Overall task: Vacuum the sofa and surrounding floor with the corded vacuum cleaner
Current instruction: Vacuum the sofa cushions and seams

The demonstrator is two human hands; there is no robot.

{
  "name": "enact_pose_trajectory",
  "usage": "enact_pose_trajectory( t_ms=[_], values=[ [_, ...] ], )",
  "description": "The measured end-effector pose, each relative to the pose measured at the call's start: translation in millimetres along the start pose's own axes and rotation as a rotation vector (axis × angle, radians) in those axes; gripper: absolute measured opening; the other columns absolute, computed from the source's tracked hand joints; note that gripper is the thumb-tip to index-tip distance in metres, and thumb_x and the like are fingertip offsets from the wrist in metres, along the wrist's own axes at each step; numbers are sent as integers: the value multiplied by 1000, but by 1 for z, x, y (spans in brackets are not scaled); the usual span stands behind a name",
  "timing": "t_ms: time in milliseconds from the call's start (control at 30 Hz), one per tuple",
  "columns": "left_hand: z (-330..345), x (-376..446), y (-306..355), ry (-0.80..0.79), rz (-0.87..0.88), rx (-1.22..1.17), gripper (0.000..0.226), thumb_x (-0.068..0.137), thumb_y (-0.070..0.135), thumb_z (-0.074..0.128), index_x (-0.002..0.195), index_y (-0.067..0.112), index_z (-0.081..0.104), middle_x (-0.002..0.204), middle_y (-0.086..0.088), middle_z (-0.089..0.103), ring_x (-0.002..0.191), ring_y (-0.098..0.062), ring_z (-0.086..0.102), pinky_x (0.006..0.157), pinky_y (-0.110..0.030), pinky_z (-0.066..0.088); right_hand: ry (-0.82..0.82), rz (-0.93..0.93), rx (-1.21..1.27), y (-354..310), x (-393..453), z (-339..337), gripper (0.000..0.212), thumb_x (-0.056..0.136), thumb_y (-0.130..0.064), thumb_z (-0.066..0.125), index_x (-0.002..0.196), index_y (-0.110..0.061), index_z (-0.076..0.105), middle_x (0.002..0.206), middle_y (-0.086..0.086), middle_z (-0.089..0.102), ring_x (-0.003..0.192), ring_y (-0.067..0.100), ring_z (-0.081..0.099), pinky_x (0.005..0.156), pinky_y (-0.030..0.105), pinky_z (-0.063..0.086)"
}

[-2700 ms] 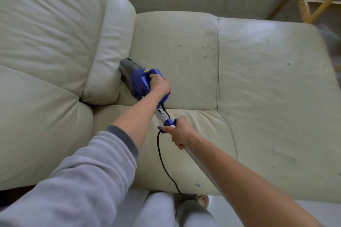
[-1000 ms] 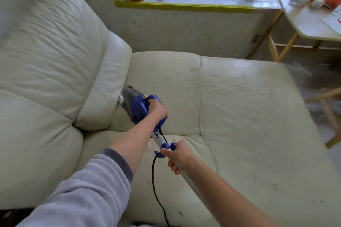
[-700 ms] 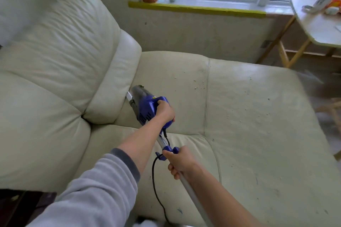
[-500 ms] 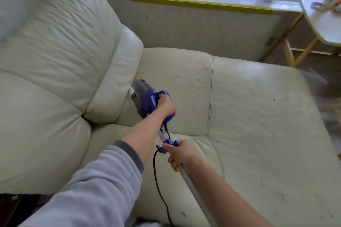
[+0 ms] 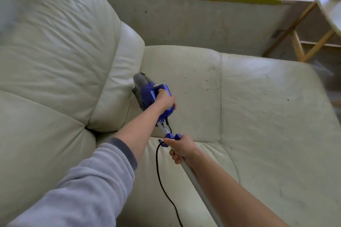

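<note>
- The vacuum cleaner (image 5: 147, 91) was held over the sofa (image 5: 258, 116), its grey nose directed at the crease where the back cushion (image 5: 118, 86) met the seat, at about 10 o'clock from the hands.
- The blue motor housing was gripped by the left hand (image 5: 165, 100), fingers wrapped round the rear handle.
- The pale tube (image 5: 199, 188) was grasped by the right hand (image 5: 181, 149), fingers curled round it just behind the blue collar; the tube ran back toward 5 o'clock along the forearm.
- The black cord (image 5: 162, 184) was seen leaving the housing, looping past the right hand and trailing off toward 6 o'clock.
- Whether the nose was touching the leather could not be determined; it lay just beside the cushion edge.
- Crumbs (image 5: 210, 84) were scattered near the seat seam at 2 o'clock from the nose, and further specks (image 5: 252, 121) lay across the right-hand seat panel.
- The step in hand was judged to be the cleaning of the crease, with the seat largely untreated.
- The next move was judged to require a sweep toward 3 o'clock across the seam, with the cord kept clear of the nozzle path.
- The floor was judged not yet addressed.
</note>
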State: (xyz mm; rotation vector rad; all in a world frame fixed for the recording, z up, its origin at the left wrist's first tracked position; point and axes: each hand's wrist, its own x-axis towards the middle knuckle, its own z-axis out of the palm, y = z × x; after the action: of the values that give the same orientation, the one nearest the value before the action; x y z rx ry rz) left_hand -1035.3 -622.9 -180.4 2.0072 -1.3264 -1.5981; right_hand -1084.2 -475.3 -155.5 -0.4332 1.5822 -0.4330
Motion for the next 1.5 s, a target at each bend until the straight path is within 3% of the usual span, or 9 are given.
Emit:
enact_pose_trajectory(
  t_ms=[167, 267, 400, 633, 833, 967, 1133, 1267, 1500],
  values=[
    [3, -15, -20, 56, 125, 331, 52, 95, 27, 55, 138, 5, 36, 132, -12, 48, 118, -28, 50, 93, -34, 42, -59, 5, -3, 11, -7, -14, 12, 89, -4, 63, 86, -4, 52, 60, 7, 46, 38, 9, 39, 36, 16, 33],
    [2, -34, -51, 277, 46, 163, 53, 87, 33, 64, 129, 8, 44, 128, -12, 43, 106, -31, 57, 89, -44, 52, -53, -23, -107, 27, -16, -20, 13, 93, -9, 57, 82, -5, 53, 57, 4, 49, 31, 7, 38, 36, 16, 33],
    [17, -72, -85, 96, -225, -150, 44, 92, 30, 59, 128, 7, 48, 118, -11, 59, 98, -26, 61, 69, -32, 51, -18, -74, -228, 38, -23, -14, 18, 95, -16, 54, 81, -7, 48, 59, 5, 47, 38, 11, 40, 37, 17, 34],
    [54, -109, -92, 197, -206, -45, 44, 91, 19, 60, 129, 8, 43, 124, -11, 56, 96, -29, 60, 79, -35, 50, -63, -71, -332, 68, -63, -40, 10, 95, -9, 54, 99, -3, 47, 65, 7, 48, 45, 12, 42, 38, 20, 38],
    [95, -133, -91, 341, -254, -126, 63, 86, 6, 64, 139, 14, 31, 149, -13, 18, 119, -35, 48, 93, -41, 49, -30, -49, -497, 89, -93, -65, 17, 96, -13, 51, 109, -2, 51, 73, 6, 51, 49, 12, 43, 42, 22, 40],
    [100, -151, -83, 358, -380, -445, 55, 95, 13, 57, 141, 4, 28, 140, -18, 43, 123, -34, 50, 96, -39, 43, 65, -112, -755, 95, -102, -57, 4, 97, -7, 43, 97, -4, 44, 71, 8, 46, 52, 19, 46, 41, 24, 35],
    [108, -156, -98, 257, -365, -627, 32, 99, 32, 44, 92, 2, 54, 89, -9, 66, 80, -26, 61, 81, -34, 51, 96, -384, -1095, 105, -106, -57, 73, 89, 7, 38, 152, -19, 14, 71, 4, 38, 57, 16, 42, 45, 26, 33],
    [116, -158, -88, 232, -360, -712, 40, 102, 34, 35, 113, 2, 56, 64, -9, 53, 56, -22, 46, 63, -29, 43, 57, -188, -866, 101, -114, -75, 38, 97, 0, 40, 134, -6, 37, 89, 14, 57, 62, 20, 57, 71, 34, 53],
    [129, -158, -77, 210, -345, -711, 51, 101, 40, 37, 122, -2, 57, 73, -12, 65, 58, -19, 52, 72, -31, 44, -77, -1, -532, 105, -141, -119, 35, 101, -38, 44, 97, -4, 48, 64, 5, 44, 45, 14, 39, 45, 26, 42]
  ],
)
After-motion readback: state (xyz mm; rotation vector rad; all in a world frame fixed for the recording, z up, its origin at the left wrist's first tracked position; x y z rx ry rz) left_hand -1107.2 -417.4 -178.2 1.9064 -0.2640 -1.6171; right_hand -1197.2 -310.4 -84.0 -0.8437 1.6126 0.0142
